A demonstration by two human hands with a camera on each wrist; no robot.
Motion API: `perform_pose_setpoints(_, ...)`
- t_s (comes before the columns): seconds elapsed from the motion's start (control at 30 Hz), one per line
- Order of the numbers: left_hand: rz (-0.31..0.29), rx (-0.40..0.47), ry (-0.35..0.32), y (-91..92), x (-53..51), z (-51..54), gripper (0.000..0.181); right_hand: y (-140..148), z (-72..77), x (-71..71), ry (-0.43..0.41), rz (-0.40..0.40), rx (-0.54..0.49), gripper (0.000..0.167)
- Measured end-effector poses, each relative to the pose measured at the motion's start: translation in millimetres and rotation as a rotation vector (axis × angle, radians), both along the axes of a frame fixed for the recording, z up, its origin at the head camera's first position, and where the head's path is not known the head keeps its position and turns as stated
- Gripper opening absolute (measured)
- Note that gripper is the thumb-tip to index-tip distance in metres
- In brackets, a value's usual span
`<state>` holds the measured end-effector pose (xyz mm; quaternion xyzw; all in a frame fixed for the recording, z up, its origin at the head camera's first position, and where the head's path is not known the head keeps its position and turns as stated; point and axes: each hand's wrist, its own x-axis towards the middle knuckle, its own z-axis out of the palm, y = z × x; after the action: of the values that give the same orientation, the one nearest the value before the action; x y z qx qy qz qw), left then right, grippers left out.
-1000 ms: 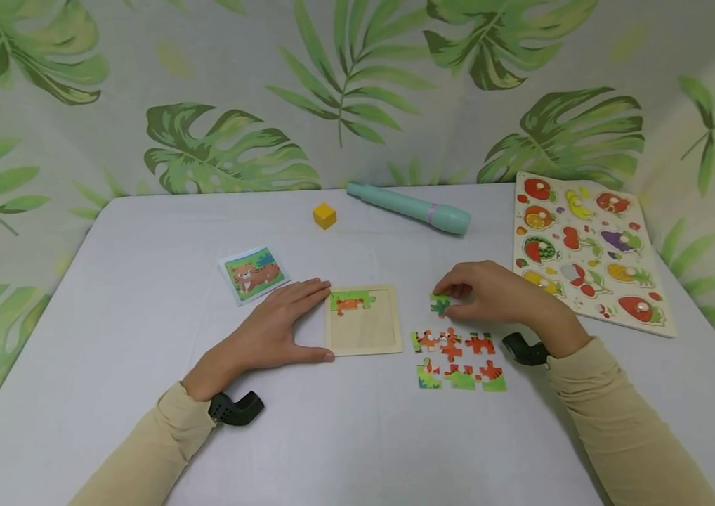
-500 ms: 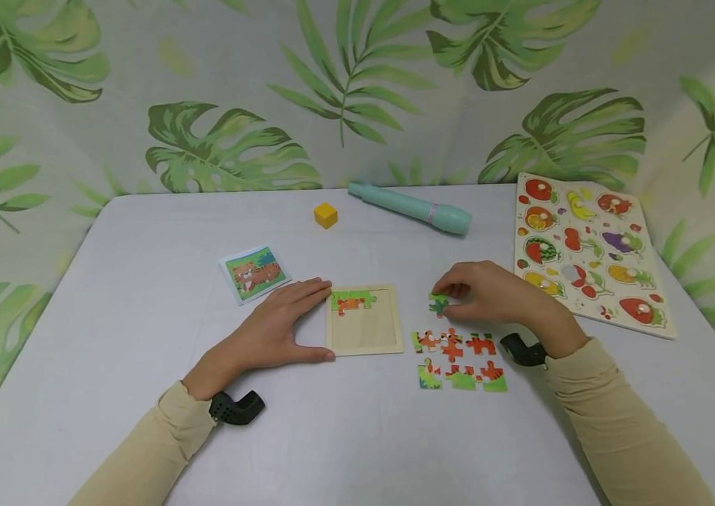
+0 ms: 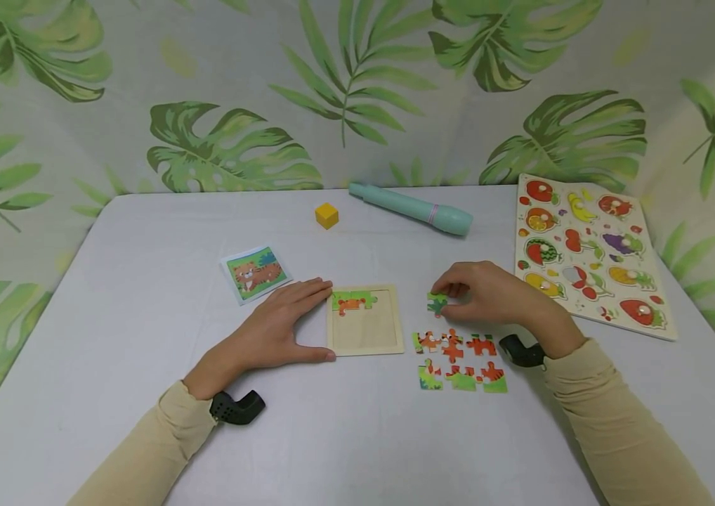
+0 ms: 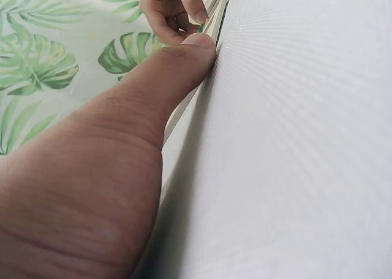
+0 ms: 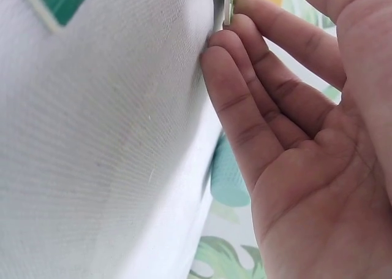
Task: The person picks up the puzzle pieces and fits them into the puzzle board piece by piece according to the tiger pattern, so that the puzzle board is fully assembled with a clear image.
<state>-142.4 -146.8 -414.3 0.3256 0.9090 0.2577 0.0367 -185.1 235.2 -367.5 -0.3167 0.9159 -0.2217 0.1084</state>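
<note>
In the head view my right hand (image 3: 490, 295) pinches a green jigsaw piece (image 3: 437, 303) between thumb and fingers, low over the table right of the wooden puzzle tray (image 3: 366, 351). My left hand (image 3: 272, 327) lies with its fingers straight; its fingertips touch the tray's upper left corner and its thumb the lower left. Joined green and orange pieces (image 3: 351, 303) fill the tray's top left. Just below the pinched piece, several loose tiger pieces (image 3: 452, 344) lie in two rows. In the right wrist view only the thin edge of the held piece (image 5: 228, 6) shows.
A tiger picture card (image 3: 256, 274) lies left of the tray. Behind are a yellow cube (image 3: 327, 216) and a teal tube-shaped object (image 3: 414, 208). A fruit peg board (image 3: 591, 260) lies at the right, close to my right forearm. Leaf-print cloth (image 3: 357, 91) hangs behind the table.
My right hand has shifted very slightly left with the green jigsaw piece. The left hand and the tray stay where they were.
</note>
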Motion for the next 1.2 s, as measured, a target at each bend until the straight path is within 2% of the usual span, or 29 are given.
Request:
perform_pose_setpoints(0.23,0.011,-0.011,-0.017,-0.3,-1.1,-1.5,0.103,-2.3,0.6,-0.3,0.004,0.001,-0.009,0.026)
perform_pose_setpoints(0.67,0.0,-0.02,-0.005,-0.7,-1.6,-2.2,0.104,-6.9,1.1,-0.7,0.011,0.013,-0.02,0.026)
perform_pose_setpoints(1.2,-0.002,-0.012,-0.006,-0.3,-1.3,-1.0,0.104,-24.3,11.9,-4.8,0.032,0.046,-0.035,0.027)
